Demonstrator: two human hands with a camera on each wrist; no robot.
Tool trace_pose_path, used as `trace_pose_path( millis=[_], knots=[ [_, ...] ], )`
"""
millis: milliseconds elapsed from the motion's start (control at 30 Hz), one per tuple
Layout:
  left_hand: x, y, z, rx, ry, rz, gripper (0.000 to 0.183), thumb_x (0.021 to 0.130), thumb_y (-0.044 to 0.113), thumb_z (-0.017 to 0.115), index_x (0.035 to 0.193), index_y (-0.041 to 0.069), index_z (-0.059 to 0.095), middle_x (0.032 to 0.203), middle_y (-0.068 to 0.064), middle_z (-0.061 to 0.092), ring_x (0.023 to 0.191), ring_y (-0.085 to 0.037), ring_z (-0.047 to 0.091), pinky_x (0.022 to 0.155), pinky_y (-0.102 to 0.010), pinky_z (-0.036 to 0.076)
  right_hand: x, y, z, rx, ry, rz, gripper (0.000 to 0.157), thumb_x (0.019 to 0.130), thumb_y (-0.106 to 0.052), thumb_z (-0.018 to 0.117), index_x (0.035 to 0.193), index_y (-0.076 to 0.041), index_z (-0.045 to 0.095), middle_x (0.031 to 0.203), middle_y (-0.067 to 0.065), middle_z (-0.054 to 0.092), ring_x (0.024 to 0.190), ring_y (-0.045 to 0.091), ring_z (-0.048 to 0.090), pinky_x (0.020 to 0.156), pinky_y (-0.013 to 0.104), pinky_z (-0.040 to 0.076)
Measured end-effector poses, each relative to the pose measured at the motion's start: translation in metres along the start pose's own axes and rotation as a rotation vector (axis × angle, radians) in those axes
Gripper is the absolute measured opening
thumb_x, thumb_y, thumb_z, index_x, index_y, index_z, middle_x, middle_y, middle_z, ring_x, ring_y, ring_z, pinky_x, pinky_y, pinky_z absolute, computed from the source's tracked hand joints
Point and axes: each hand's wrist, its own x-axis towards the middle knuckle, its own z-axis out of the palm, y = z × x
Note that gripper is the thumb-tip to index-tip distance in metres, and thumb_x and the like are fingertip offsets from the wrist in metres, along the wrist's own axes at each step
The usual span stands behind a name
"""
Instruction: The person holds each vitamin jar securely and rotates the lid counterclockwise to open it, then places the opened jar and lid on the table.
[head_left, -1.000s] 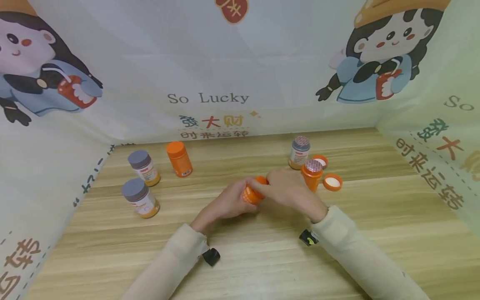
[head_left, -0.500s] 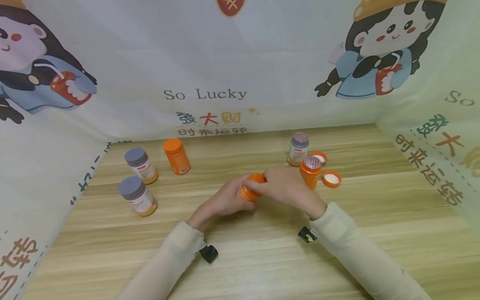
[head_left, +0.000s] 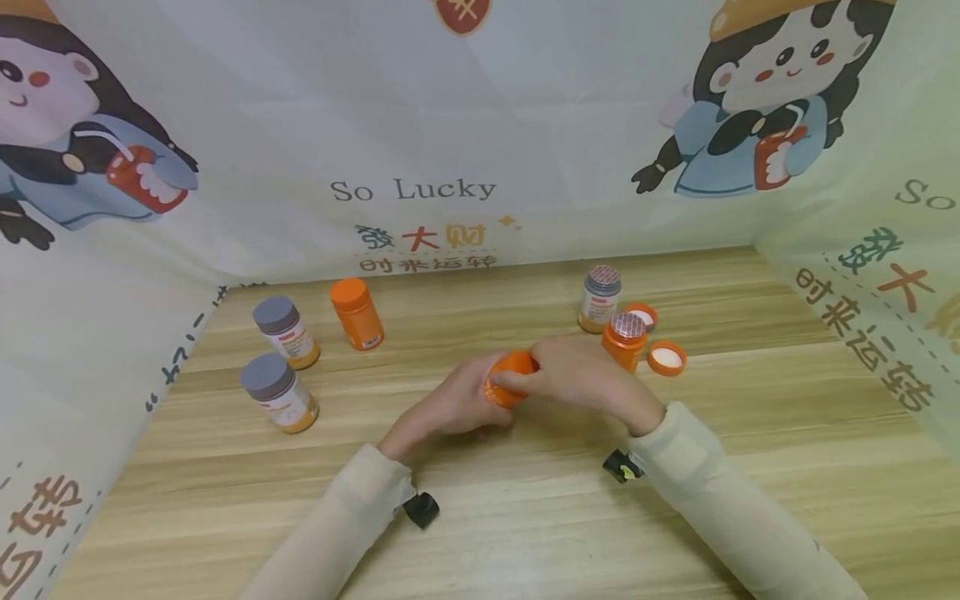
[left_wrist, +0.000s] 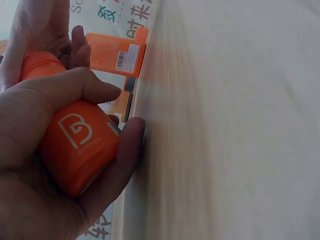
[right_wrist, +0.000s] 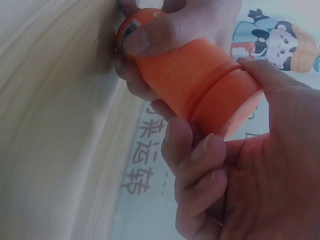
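My left hand grips the body of an orange plastic bottle over the middle of the table, fingers and thumb wrapped round it. The bottle leans, its base toward my left palm and its top toward my right hand. At that top end my right hand holds the orange screw cap between thumb and fingers. The cap sits on the neck, with a thin line between it and the body in the right wrist view. In the head view my right hand partly covers the cap.
Two grey-capped bottles and an orange capped bottle stand at left. Right of my hands are an uncapped grey bottle and an uncapped orange one, both foil-sealed. Two loose caps lie beside them. A printed cloth hangs behind.
Both hands stay on the same bottle in nearly the same place. My right hand and its thumb have shifted slightly at the cap. The other bottles and loose caps have not moved.
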Motion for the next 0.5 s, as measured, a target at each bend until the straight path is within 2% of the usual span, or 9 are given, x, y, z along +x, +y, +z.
trace_pose_path(
  millis=[267,500],
  knots=[
    [-0.0011,0.0020,-0.0019,-0.005,-0.008,-0.014,0.064,0.074,-0.008,0.074,0.132,0.015,0.059,0.098,-0.009,0.061,0.057,-0.019,0.061,0.043,-0.039,0.059,0.0032,0.0024,-0.0023,0.094,-0.035,-0.009,0.056,0.085,-0.075,0.060,0.069,-0.021,0.059,0.060,-0.006,0.051,0.052,0.013,0.048,0.049,0.026,0.031],
    [-0.0009,0.0019,-0.0014,0.023,0.001,-0.020,0.064,0.074,-0.006,0.075,0.132,0.016,0.059,0.097,-0.008,0.061,0.054,-0.018,0.060,0.043,-0.039,0.059,0.0027,0.0031,-0.0027,0.087,-0.055,-0.012,0.057,0.087,-0.075,0.059,0.069,-0.020,0.059,0.058,-0.006,0.052,0.050,0.013,0.050,0.049,0.025,0.032]
  ],
)
